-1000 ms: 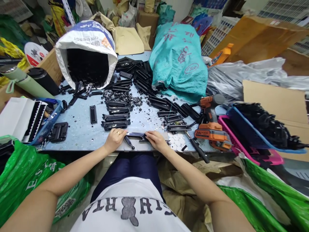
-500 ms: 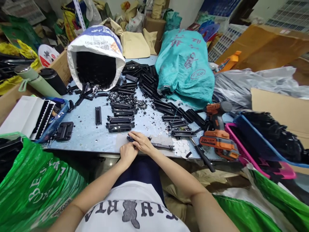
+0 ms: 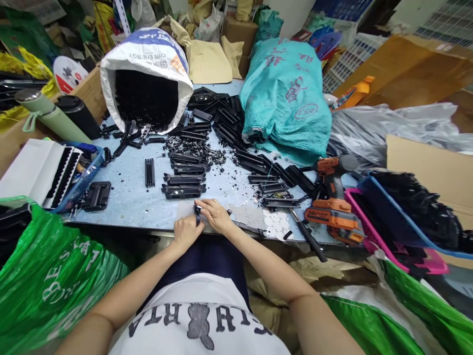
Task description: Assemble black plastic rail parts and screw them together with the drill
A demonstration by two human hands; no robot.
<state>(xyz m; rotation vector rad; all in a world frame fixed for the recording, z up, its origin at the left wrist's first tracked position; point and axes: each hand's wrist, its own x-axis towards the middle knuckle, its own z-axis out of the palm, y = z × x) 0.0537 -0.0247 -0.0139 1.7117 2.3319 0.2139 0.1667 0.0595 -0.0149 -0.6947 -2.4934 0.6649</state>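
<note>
At the table's front edge my left hand is closed, with its fingers against the near end of a black plastic part. My right hand lies over the same part, fingers curled round it and mostly hiding it. A pale translucent sheet lies under the hands. Just beyond them, finished-looking long black pieces are stacked in a row. To the right of my right hand, a thin dark strip runs along the edge towards several white round discs.
A cordless drill and a black-handled tool lie at the right, beside pink and blue baskets. Small screws and black parts cover the middle. A white sack and a teal sack stand behind.
My left hand has shifted slightly left and down, away from the right hand. The black part now stands more upright between the hands. The view has tilted slightly.
</note>
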